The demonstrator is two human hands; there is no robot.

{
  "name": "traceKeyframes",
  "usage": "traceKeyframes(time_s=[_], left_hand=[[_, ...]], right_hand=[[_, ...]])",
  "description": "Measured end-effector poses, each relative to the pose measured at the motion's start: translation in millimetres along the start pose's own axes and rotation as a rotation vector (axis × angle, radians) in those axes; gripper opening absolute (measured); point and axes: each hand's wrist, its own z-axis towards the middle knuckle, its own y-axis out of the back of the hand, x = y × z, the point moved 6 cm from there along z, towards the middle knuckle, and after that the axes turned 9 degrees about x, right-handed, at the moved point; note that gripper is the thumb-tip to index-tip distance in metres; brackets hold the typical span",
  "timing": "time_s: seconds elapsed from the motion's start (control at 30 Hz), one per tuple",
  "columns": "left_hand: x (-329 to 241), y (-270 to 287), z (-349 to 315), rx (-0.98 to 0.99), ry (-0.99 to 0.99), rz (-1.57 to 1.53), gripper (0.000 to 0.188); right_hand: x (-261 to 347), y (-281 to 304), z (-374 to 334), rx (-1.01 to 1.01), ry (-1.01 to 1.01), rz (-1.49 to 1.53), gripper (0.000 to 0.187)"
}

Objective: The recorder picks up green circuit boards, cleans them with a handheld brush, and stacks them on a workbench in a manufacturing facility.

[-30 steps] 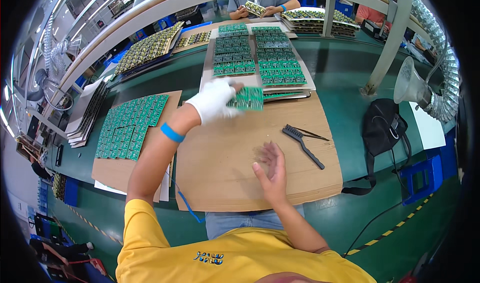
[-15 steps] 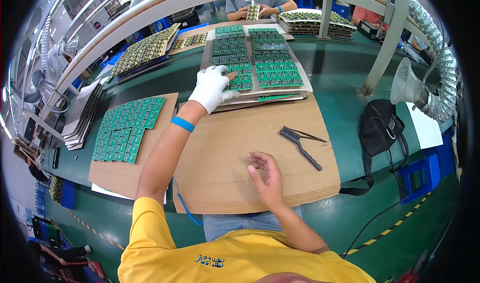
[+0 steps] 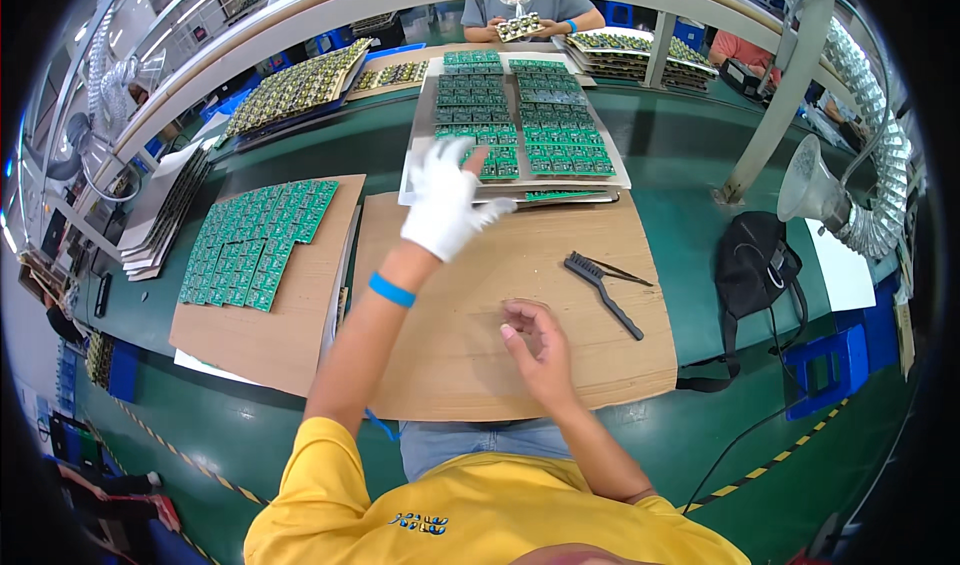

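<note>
My left hand [image 3: 445, 205], in a white glove with bare fingertips showing, is raised over the near edge of a stack of boards on sheets. Its fingers are spread, slightly blurred, with nothing visible in them. Rows of green circuit boards [image 3: 567, 152] lie in two blocks on the top sheet [image 3: 612, 170]. My bare right hand [image 3: 540, 353] rests above the cardboard [image 3: 450, 365], loosely curled, thumb apart from the fingers, holding nothing visible. To its right lie a black brush [image 3: 604, 297] and dark tweezers [image 3: 622, 270].
More green boards [image 3: 255, 245] cover a cardboard sheet at the left. Stacked trays [image 3: 300, 90] stand behind it. A metal post [image 3: 765, 115], a fume hose funnel [image 3: 805, 180] and a black bag [image 3: 757, 265] are at the right. Across the bench, another person's hands hold a small board panel [image 3: 520, 28].
My left hand has drawn back and to the right from the near boards, and its fingers have spread. My right hand has barely moved. The person opposite has turned the panel sideways.
</note>
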Motion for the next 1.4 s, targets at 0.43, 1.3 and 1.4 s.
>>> traceKeyframes(time_s=[0.43, 1.3, 1.4], left_hand=[[-11.2, -52.7, -71.5, -0.068, 0.075, -0.541, 0.018], [-8.2, -49.4, -75.2, 0.068, 0.095, -0.612, 0.016], [-7.7, -49.7, -75.2, 0.084, 0.099, -0.602, 0.017]], right_hand=[[10.5, 148.1, 194.7, -0.075, 0.173, -1.096, 0.055], [-29.4, 159.0, 272.6, 0.281, -0.058, -1.021, 0.058], [-33.0, 159.2, 274.0, 0.276, -0.063, -1.028, 0.059]])
